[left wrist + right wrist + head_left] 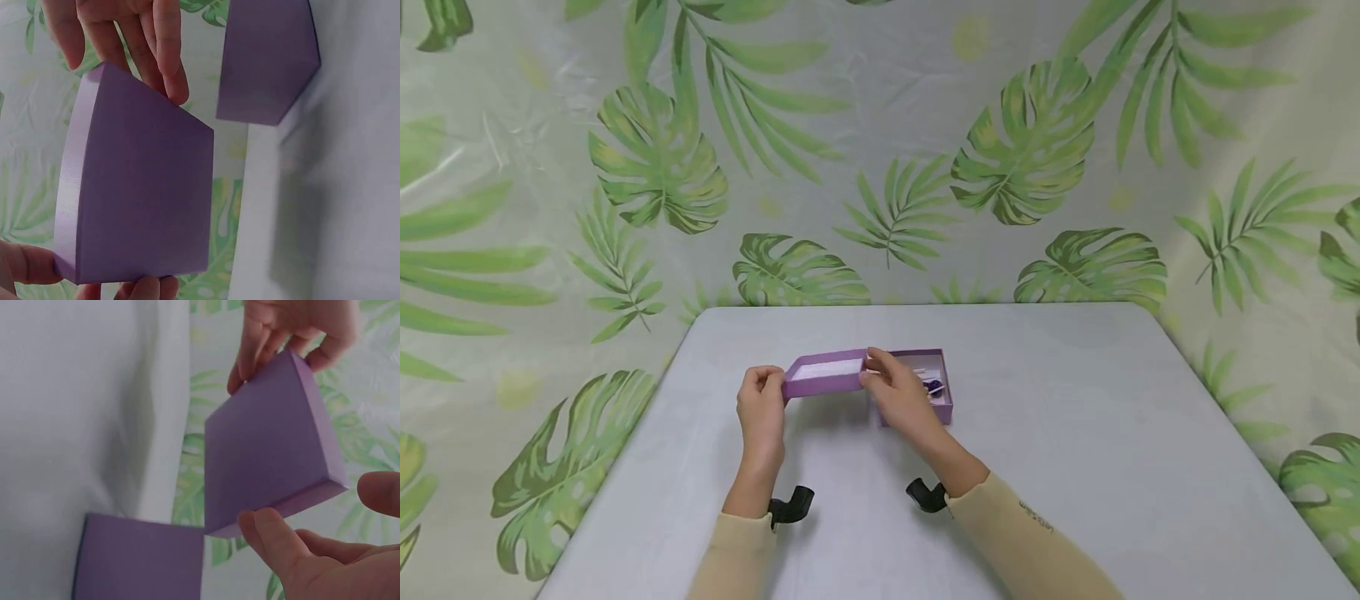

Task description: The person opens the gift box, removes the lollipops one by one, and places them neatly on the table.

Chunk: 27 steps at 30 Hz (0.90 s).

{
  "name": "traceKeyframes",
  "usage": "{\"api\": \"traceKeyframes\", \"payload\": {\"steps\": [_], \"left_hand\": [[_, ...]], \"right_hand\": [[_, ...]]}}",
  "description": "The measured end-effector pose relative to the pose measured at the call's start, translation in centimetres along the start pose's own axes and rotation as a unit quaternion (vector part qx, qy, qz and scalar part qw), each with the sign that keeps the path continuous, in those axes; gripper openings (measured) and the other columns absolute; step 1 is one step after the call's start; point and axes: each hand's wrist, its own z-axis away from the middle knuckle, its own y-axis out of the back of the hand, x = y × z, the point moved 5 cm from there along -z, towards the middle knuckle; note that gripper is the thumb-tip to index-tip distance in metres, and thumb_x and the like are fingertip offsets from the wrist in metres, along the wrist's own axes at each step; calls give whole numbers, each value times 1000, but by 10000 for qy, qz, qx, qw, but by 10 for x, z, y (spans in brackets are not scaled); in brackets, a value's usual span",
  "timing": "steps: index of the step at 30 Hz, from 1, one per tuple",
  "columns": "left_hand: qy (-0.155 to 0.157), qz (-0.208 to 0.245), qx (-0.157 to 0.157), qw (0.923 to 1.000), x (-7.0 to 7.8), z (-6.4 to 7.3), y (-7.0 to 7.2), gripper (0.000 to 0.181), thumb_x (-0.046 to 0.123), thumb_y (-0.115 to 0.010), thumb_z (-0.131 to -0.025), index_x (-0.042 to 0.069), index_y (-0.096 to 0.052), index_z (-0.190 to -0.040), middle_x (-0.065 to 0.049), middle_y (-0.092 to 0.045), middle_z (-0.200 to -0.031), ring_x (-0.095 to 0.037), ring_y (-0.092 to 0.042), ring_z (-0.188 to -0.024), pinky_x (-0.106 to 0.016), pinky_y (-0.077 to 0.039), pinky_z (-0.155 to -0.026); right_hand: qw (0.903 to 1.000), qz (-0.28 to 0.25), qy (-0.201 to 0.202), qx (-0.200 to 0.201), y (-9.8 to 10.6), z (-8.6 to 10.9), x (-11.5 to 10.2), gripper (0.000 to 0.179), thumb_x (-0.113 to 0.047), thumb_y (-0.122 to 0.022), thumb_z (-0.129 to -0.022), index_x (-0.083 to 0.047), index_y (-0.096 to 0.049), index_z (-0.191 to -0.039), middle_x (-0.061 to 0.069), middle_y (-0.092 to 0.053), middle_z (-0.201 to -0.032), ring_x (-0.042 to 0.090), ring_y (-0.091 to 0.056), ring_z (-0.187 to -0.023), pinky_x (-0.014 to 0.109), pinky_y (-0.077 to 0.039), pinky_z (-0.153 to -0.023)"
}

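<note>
A shallow purple box lid [822, 384] is held up above the table, its pale inside facing the head camera and its outer face showing in both wrist views. My left hand [762, 412] pinches its left end between thumb and fingers. At the other end, my right hand [906, 404] touches the lid's edge with fairly straight fingertips; in the right wrist view its thumb [382, 494] stands apart from the lid. The purple box [947, 396] lies open behind my right hand, which partly hides it. A dark blue item [934, 387] and thin white pieces show inside.
The white table [1075, 433] extends to both sides of the hands. Behind it hangs a leaf-patterned sheet [917, 100]. Black curved wrist mounts [793, 506] stick out inward from both sleeves, low over the table.
</note>
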Motion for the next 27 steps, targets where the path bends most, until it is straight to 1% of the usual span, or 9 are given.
{"api": "traceKeyframes", "payload": {"steps": [3, 4, 7, 10, 14, 17, 20, 25, 27], "left_hand": [[40, -97, -19, 9999, -7, -5, 9, 29, 12, -47, -99, -3, -60, -120, -16, -60, -121, -25, -57, -106, -34, -49, -92], [51, -121, -20, 9999, -10, -7, 11, 30, 10, -46, -99, -3, -61, -121, -16, -60, -122, -26, -56, -107, -35, -48, -92], [120, -222, 20, 9997, -17, -12, 17, 33, 6, -44, -97, -1, -63, -123, -15, -60, -123, -26, -53, -110, -34, -46, -91], [208, -206, 66, 9995, -25, -16, 22, 35, 1, -42, -95, -2, -62, -124, -17, -59, -124, -27, -50, -114, -32, -46, -89], [318, -174, 93, 9993, -36, -20, 27, 39, -6, -39, -92, -5, -60, -124, -20, -57, -123, -29, -49, -116, -33, -45, -89], [396, -234, 124, 9989, -43, -22, 30, 41, -9, -38, -90, -5, -60, -124, -19, -56, -123, -29, -49, -116, -34, -45, -90], [427, -365, 176, 9983, -49, -24, 32, 42, -9, -39, -89, -4, -62, -124, -18, -57, -122, -28, -50, -116, -33, -46, -89], [473, -740, 183, 9960, -57, -28, 34, 42, -9, -41, -90, -1, -63, -123, -17, -61, -123, -27, -51, -115, -29, -48, -83], [513, -864, 163, 9948, -60, -29, 35, 42, -9, -41, -90, -1, -64, -124, -17, -61, -123, -27, -50, -116, -29, -49, -83]], "right_hand": [[9997, 147, -32, -167, -14, -2, 4, 52, -20, -62, -99, -1, -49, -146, 15, -59, -139, 27, -59, -123, 43, -50, -102], [9995, 188, -53, -242, -18, -4, 6, 53, -20, -62, -99, 0, -49, -146, 16, -58, -139, 27, -59, -123, 43, -51, -101], [9984, 339, -135, -431, -31, -5, 10, 56, -22, -60, -99, 2, -46, -148, 17, -56, -142, 29, -56, -127, 43, -50, -103], [9971, 427, -275, -566, -43, -5, 14, 60, -23, -60, -99, 2, -42, -150, 17, -51, -147, 31, -51, -132, 44, -45, -108], [9952, 541, -443, -681, -55, -3, 20, 63, -24, -60, -100, 1, -38, -153, 16, -44, -153, 33, -42, -140, 48, -35, -115], [9942, 635, -448, -748, -62, -2, 24, 64, -25, -60, -99, 2, -36, -153, 18, -40, -155, 33, -37, -143, 48, -31, -117], [9934, 687, -445, -799, -67, -1, 27, 65, -25, -60, -99, 3, -36, -153, 19, -39, -155, 33, -35, -144, 47, -29, -118], [9922, 820, -463, -822, -71, -2, 32, 64, -24, -60, -98, 2, -38, -152, 20, -40, -155, 34, -36, -143, 47, -30, -118], [9916, 853, -505, -832, -73, -2, 35, 63, -24, -60, -98, 0, -39, -152, 19, -42, -154, 34, -37, -142, 48, -31, -117]]}}
